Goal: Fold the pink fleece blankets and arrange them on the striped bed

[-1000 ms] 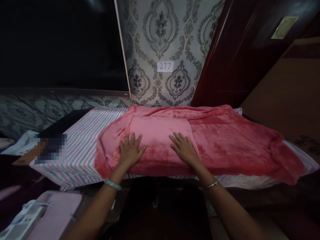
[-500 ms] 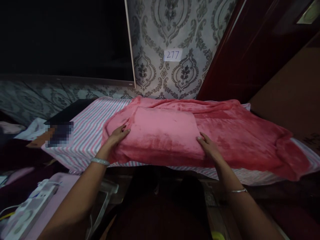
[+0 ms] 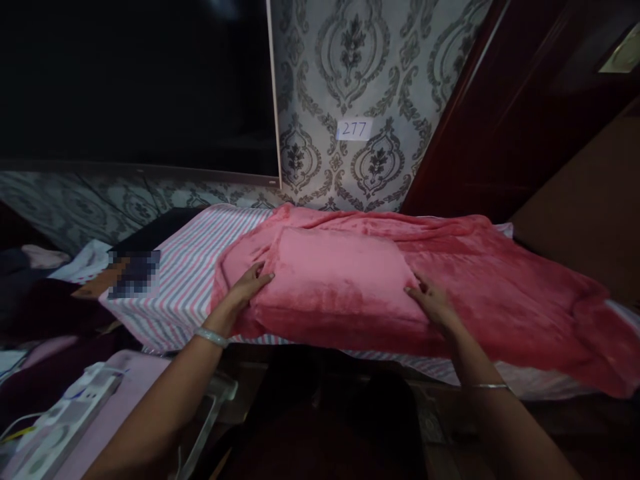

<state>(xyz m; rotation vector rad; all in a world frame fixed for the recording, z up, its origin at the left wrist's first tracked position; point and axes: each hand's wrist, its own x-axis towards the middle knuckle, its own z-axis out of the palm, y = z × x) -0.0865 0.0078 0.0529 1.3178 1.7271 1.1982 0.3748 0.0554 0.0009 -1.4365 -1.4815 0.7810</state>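
Pink blanket (image 3: 473,280), white label (image 3: 355,129) reading 277

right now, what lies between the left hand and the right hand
In the head view, a light pink, roughly rectangular plush bundle lies between the left hand and the right hand.

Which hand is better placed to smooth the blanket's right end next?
Right hand, probably: it's at the right edge of the light-pink section, nearer that end of the plush blanket; the left hand is opposite.

Left grip (image 3: 246,285), right grip (image 3: 436,303) on blanket (image 3: 345,267) (pink, plush).
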